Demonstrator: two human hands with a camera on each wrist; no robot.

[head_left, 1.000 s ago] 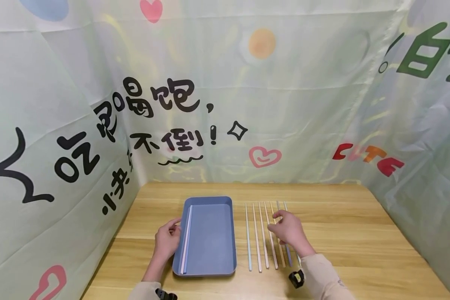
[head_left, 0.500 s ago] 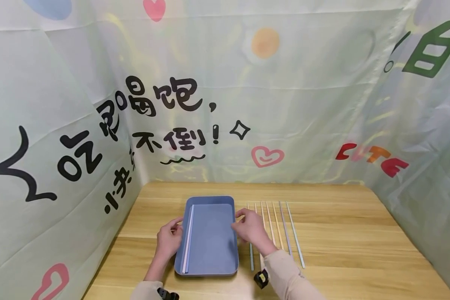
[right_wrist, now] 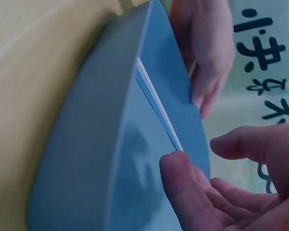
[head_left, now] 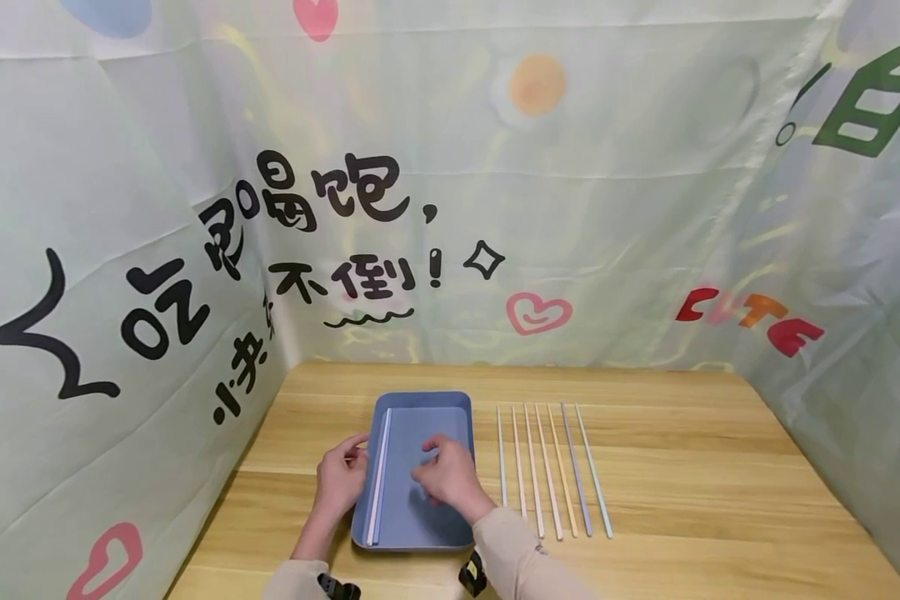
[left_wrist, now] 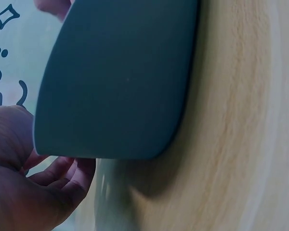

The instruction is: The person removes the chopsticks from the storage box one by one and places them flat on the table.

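A blue rectangular tray (head_left: 450, 404) lies on the table, with pale pink and blue chopsticks (head_left: 378, 475) close together along its left side. My left hand (head_left: 341, 477) rests against the outside of the tray's left wall with relaxed fingers, none seen inside the tray in the right wrist view. Over the middle of the tray hovers my right hand (head_left: 450, 477), its thumb and fingers parted around nothing, as the right wrist view (right_wrist: 231, 178) shows. To the right of the tray, several pastel chopsticks (head_left: 553, 475) in blue, pink, yellow and purple lie spaced in a row.
The wooden table (head_left: 682, 467) is enclosed by printed fabric (head_left: 615, 208) at the back and both sides. Black wrist cameras (head_left: 472, 573) sit at both sleeves, the right one close to the tray's near right corner.
My right hand has moved left from above the chopstick row, past the tray's right rim, to over the tray. The left hand stays at the tray's left side. The camera view has shifted slightly.
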